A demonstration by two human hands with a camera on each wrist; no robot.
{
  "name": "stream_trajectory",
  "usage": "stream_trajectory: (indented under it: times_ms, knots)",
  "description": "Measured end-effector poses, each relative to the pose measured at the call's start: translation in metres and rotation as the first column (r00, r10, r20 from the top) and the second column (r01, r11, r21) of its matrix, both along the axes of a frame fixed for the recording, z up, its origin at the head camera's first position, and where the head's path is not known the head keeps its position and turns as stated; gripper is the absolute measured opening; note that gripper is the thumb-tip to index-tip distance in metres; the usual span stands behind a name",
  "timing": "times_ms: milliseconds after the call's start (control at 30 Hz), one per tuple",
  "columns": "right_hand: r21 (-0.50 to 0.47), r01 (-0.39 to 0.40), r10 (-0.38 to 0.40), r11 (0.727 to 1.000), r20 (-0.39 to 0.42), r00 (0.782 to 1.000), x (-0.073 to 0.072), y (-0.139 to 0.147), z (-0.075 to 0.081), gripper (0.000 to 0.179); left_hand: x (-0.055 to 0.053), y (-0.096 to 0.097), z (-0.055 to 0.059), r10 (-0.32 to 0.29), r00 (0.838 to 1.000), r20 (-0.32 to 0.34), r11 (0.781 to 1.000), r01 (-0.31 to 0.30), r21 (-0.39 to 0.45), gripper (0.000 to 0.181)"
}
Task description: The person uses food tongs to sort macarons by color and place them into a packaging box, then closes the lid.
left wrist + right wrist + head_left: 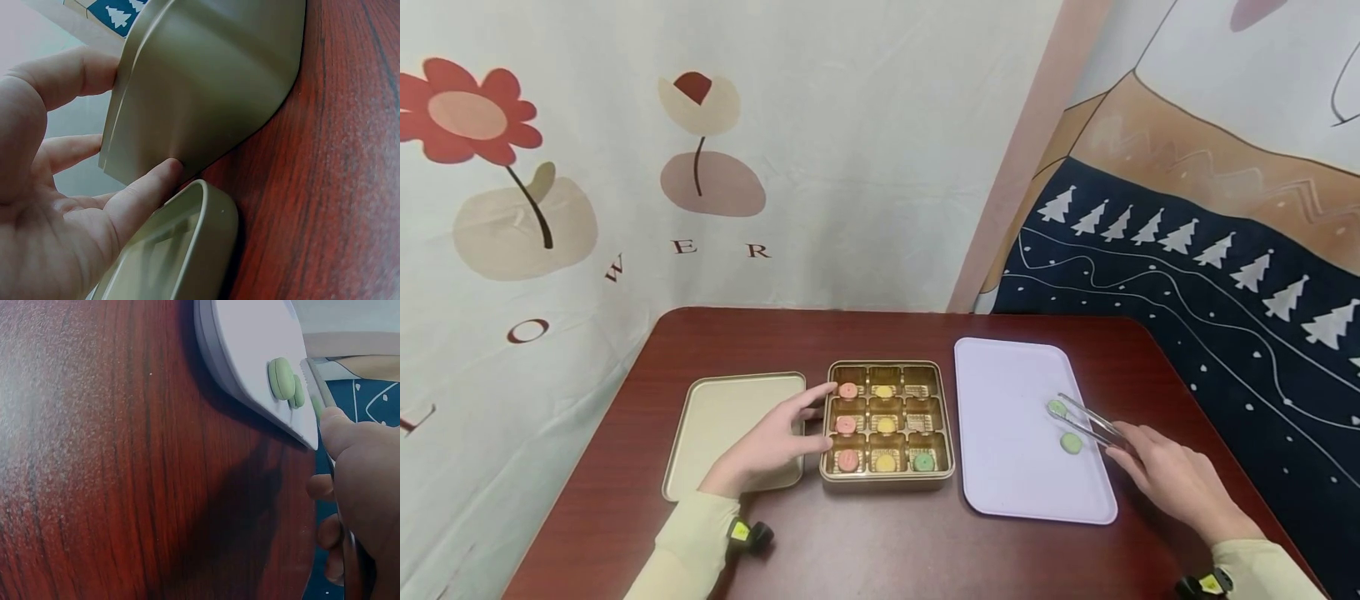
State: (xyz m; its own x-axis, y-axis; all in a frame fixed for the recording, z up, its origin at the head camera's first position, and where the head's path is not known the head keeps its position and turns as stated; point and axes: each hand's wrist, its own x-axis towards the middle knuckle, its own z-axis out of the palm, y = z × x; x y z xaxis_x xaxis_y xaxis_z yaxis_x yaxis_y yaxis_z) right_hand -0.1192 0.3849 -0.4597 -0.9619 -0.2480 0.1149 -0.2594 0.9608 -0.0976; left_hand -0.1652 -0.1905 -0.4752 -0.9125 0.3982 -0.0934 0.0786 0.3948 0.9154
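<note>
The left wrist view's edges cut off the tin [206, 81] and lid [220, 231].

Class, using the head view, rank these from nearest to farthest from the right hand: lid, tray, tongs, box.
1. Tongs: held in the right hand's grip.
2. Tray: to that hand's left.
3. Box: left of the tray.
4. Lid: left of the box.

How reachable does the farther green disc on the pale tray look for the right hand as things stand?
Yes, most likely: the right hand holds tweezers that seem to straddle the farther green disc, and nothing else covers it. Whether they grip it is unclear.
</note>
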Motion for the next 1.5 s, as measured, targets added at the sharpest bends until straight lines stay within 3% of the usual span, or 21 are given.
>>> stream_trajectory:
  times_ms: [600,1500]
  knots:
    - [0.049,-0.024,0.024,0.999,0.006,1.0,-0.003,-0.002,-0.006,0.04,-0.001,-0.001,-0.004,-0.024,0.999,-0.028,1.0,0.025,0.009,0.089]
    - [0.008,0.007,-0.007,1.0,0.016,1.0,-0.003,-0.005,-0.011,0.041,-0.002,-0.001,-0.005,-0.028,0.999,-0.04,1.0,0.028,0.007,0.089]
